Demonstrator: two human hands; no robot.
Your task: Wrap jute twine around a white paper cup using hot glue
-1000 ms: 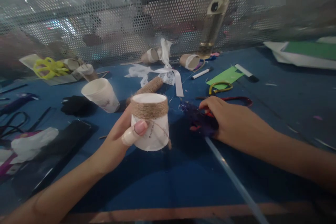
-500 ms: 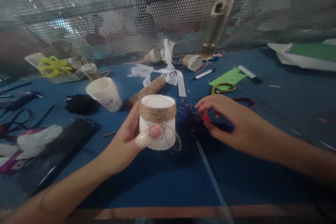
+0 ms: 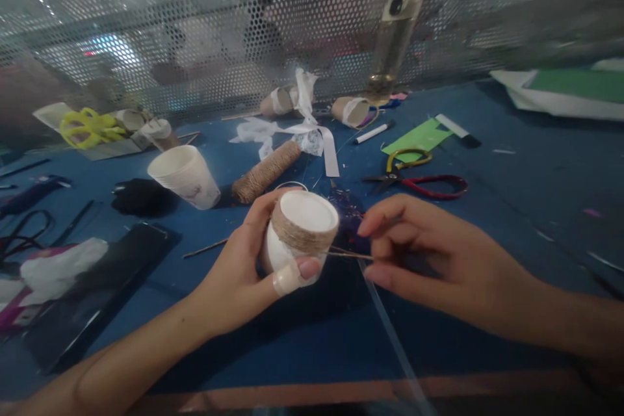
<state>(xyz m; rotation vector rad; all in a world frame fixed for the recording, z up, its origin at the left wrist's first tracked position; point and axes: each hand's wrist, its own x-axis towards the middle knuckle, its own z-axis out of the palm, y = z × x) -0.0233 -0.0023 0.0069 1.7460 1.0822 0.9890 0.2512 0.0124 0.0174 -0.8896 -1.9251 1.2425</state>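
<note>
My left hand, with a bandage around the thumb, is closed around a white paper cup. Brown twine is wound in a band near the cup's upper end, and its white round end tilts up toward the right. A loose strand of twine runs from the cup to my right hand, whose thumb and fingers close on it. Behind those fingers lies a dark blue tool, partly hidden, in line with a long translucent stick. Scissors with yellow and red handles lie beyond my right hand.
Behind the cup lie a twine roll and white ribbon. Stacked paper cups stand to the left, near a dark flat case. Green paper, a marker and a bottle are farther back, before a perforated metal panel.
My right hand has left the dark blue tool with the red part and now grips the loose twine, drawing it sideways. The cup has tilted to the right in my left hand.
</note>
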